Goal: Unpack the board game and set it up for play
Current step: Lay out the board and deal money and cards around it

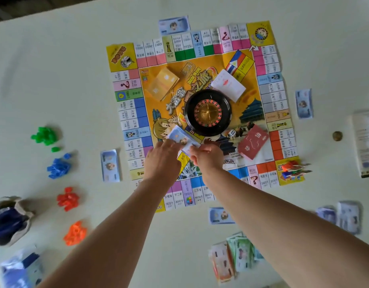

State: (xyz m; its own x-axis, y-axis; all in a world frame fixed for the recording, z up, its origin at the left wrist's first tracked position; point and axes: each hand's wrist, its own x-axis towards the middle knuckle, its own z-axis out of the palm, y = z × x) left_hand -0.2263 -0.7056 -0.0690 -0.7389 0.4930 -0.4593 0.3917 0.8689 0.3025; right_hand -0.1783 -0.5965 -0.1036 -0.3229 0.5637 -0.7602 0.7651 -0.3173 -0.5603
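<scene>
Right hand (206, 159) grips the blue note stack (182, 139), left hand (161, 161) touching it; seemingly dealing money, next peel off 1 note.

A wide, pale cream table (55, 80) with a smooth matt top fills nearly the whole view. At the table's left edge, towards the near side, stands a beige cloth pouch (13, 206) with its mouth open and a dark blue inside. Just nearer than it, at the table's near left corner, lies a crumpled packet of clear and blue plastic (19, 269), too blurred to read. Near the table's right edge rests a small round brown object (337, 136); what it is cannot be told. Beside it, at the right edge itself, lies a white printed paper sheet (365, 142), cut by the frame.
</scene>
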